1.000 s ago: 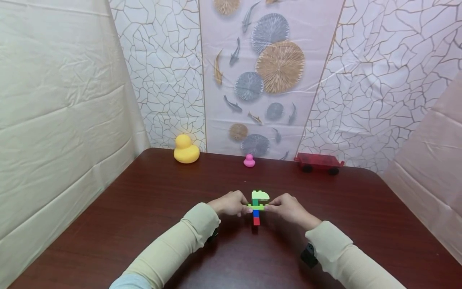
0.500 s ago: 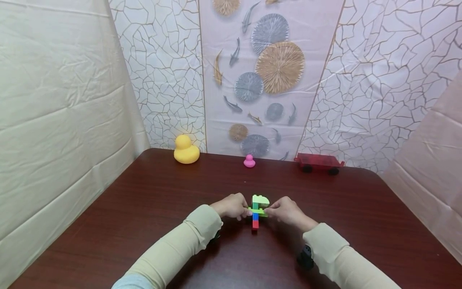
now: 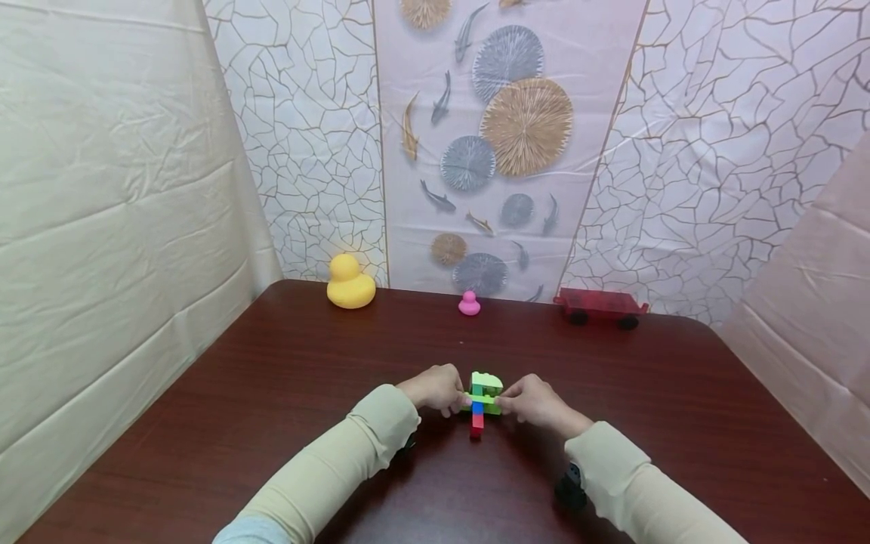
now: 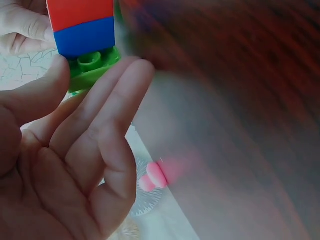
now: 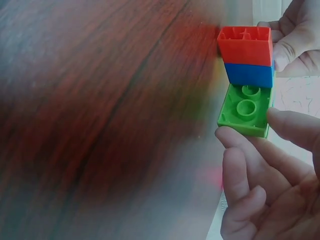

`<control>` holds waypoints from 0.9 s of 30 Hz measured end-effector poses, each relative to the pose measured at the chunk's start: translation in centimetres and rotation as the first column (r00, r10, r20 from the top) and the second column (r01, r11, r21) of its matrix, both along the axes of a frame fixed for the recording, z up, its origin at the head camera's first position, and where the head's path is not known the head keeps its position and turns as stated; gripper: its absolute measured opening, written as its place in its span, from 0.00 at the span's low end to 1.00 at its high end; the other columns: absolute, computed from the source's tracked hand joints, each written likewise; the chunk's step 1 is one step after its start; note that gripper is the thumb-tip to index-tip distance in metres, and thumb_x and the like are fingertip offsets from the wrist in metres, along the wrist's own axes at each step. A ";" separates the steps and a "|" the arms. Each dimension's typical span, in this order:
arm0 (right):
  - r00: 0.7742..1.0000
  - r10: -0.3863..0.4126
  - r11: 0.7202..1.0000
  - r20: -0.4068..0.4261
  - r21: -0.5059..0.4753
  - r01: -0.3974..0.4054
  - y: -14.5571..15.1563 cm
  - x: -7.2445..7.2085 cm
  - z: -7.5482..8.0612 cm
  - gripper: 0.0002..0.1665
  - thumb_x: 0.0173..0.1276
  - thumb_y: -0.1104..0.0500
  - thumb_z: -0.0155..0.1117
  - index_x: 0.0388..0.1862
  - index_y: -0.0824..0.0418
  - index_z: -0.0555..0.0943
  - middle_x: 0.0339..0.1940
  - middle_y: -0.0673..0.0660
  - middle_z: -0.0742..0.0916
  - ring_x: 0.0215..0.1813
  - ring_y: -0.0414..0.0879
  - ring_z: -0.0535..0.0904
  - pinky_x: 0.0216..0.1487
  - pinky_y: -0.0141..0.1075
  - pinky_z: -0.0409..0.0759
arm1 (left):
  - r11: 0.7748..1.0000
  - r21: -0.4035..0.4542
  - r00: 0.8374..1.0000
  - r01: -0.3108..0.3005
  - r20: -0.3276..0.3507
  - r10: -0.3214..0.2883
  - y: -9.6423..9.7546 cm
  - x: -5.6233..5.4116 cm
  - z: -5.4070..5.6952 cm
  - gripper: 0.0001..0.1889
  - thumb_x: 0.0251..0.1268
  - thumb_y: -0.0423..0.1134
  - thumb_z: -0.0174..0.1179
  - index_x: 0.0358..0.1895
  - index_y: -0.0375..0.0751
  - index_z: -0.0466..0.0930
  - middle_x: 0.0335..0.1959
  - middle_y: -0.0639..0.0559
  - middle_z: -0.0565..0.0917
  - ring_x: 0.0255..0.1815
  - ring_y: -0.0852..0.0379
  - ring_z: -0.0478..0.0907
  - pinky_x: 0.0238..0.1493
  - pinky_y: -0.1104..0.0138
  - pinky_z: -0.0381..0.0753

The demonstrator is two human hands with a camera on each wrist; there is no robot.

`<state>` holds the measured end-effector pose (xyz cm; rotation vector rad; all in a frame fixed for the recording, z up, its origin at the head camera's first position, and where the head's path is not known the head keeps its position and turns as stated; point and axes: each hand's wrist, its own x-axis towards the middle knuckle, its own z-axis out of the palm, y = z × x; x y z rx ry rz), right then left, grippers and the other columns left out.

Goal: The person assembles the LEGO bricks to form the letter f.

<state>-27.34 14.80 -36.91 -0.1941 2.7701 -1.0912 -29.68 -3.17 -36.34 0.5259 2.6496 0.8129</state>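
Between both hands a toy brick build is held over the brown table. From the near end it runs red, blue, a bright green crosspiece, teal, then a pale green rounded brick at the top. My left hand pinches one end of the crosspiece; its thumb and fingertips lie at the green edge in the left wrist view. My right hand pinches the other end. The hollow underside of the red brick and round tubes under the green crosspiece show in the right wrist view.
Along the table's far edge stand a yellow rubber duck, a small pink duck and a red toy wagon with black wheels. A patterned cloth hangs behind the table.
The brick build has come slightly lower and nearer in the head view, and it has tilted so more of the crosspiece shows. Both hands have moved with it, keeping their grip.
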 end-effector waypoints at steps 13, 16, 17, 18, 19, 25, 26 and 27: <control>1.000 0.009 1.000 -0.007 -0.001 -0.009 0.0 0.3 -0.5 0.08 0.56 0.61 0.62 0.27 0.65 0.83 0.19 0.54 0.82 0.16 0.44 0.71 0.20 0.33 0.70 | 1.000 -0.024 1.000 0.000 -0.008 -0.001 0.0 0.2 0.2 0.08 0.53 0.37 0.61 0.20 0.36 0.80 0.15 0.49 0.79 0.17 0.55 0.77 0.21 0.70 0.73; 1.000 0.005 1.000 0.000 0.000 -0.005 -0.1 0.4 -0.5 0.08 0.56 0.60 0.62 0.26 0.65 0.83 0.20 0.54 0.82 0.18 0.45 0.72 0.21 0.34 0.71 | 1.000 -0.028 1.000 0.002 -0.009 -0.002 0.0 0.2 0.2 0.09 0.53 0.37 0.60 0.20 0.37 0.80 0.16 0.49 0.79 0.17 0.55 0.78 0.21 0.70 0.73; 1.000 0.005 1.000 -0.001 0.001 -0.005 0.0 0.5 -0.4 0.08 0.57 0.60 0.61 0.26 0.65 0.83 0.20 0.54 0.82 0.18 0.45 0.72 0.22 0.34 0.71 | 1.000 -0.030 1.000 0.002 -0.008 -0.002 0.0 0.2 0.2 0.09 0.53 0.37 0.61 0.20 0.37 0.80 0.16 0.49 0.79 0.17 0.55 0.78 0.21 0.70 0.73; 1.000 0.007 1.000 -0.002 0.003 -0.007 0.0 0.5 -0.4 0.09 0.57 0.60 0.61 0.26 0.65 0.83 0.20 0.54 0.82 0.18 0.45 0.72 0.22 0.34 0.71 | 0.999 -0.033 1.000 0.001 -0.006 -0.001 0.0 0.2 0.2 0.09 0.53 0.37 0.61 0.20 0.37 0.80 0.16 0.49 0.79 0.17 0.54 0.78 0.21 0.70 0.73; 1.000 0.010 1.000 -0.005 0.004 -0.010 0.0 0.5 -0.4 0.09 0.57 0.60 0.61 0.26 0.65 0.83 0.21 0.54 0.82 0.18 0.45 0.72 0.22 0.35 0.71 | 0.999 -0.036 1.000 0.000 -0.003 0.000 0.0 0.1 0.2 0.09 0.53 0.37 0.61 0.19 0.37 0.80 0.16 0.49 0.79 0.18 0.54 0.78 0.22 0.69 0.73; 0.999 0.050 0.999 0.001 0.000 -0.050 0.7 0.3 -0.2 0.11 0.58 0.57 0.61 0.28 0.65 0.83 0.22 0.54 0.82 0.19 0.46 0.72 0.23 0.35 0.72 | 0.998 -0.062 1.000 0.003 0.025 -0.001 -0.3 0.0 0.6 0.09 0.54 0.38 0.60 0.21 0.37 0.81 0.18 0.50 0.80 0.19 0.53 0.78 0.25 0.68 0.73; 0.999 0.053 0.999 0.005 -0.005 -0.053 1.0 0.3 -0.1 0.11 0.58 0.57 0.61 0.29 0.64 0.83 0.22 0.54 0.83 0.20 0.46 0.72 0.24 0.35 0.72 | 0.998 -0.067 1.000 0.008 0.031 -0.006 -0.4 0.1 0.6 0.09 0.54 0.38 0.60 0.21 0.38 0.81 0.18 0.50 0.80 0.19 0.53 0.78 0.26 0.68 0.73; 0.998 0.056 0.998 0.007 -0.009 -0.056 1.3 0.3 0.0 0.11 0.58 0.57 0.61 0.30 0.65 0.83 0.23 0.54 0.83 0.20 0.46 0.72 0.25 0.36 0.72 | 0.997 -0.070 0.999 0.014 0.037 -0.011 -0.6 0.1 0.7 0.08 0.54 0.38 0.60 0.22 0.38 0.81 0.19 0.50 0.80 0.20 0.53 0.78 0.26 0.68 0.73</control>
